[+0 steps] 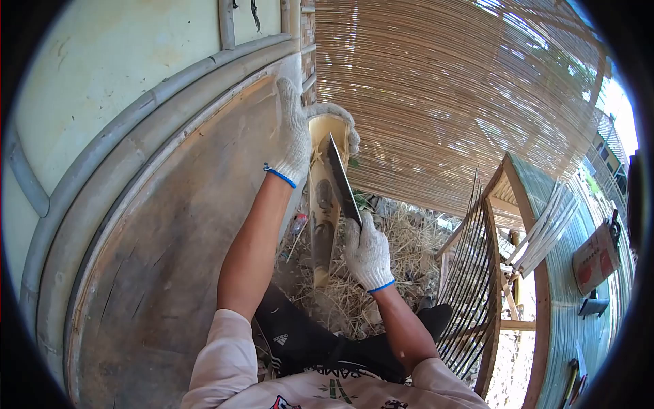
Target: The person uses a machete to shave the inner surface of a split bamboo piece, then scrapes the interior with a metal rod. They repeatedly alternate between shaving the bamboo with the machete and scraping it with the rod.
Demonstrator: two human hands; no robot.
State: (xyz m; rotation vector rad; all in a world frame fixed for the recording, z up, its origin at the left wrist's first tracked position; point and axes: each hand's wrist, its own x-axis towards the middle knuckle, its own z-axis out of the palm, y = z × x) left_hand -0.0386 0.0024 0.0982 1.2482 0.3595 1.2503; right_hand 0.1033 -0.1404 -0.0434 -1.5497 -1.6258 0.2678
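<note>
A split length of bamboo [321, 235] stands lengthwise in front of me, its pale hollow inner face toward me and dark patches lower down. My left hand [294, 129], in a white knit glove with a blue cuff, is wrapped round its far end, fingers over the top rim. My right hand [368, 253], gloved the same way, grips the handle of a machete [343, 180]. The dark blade slants up and left, its tip overlapping the bamboo's hollow near my left hand. Thin pale shavings curl inside the bamboo beside the tip.
A large brown board [157, 252] with bamboo poles [146, 105] along its edge lies left. Behind hangs a bamboo slat screen [436, 102]. Straw and shavings [402, 293] cover the ground. At right stand a slatted rack [477, 286] and a greenish bench [569, 252] bearing a box [595, 259].
</note>
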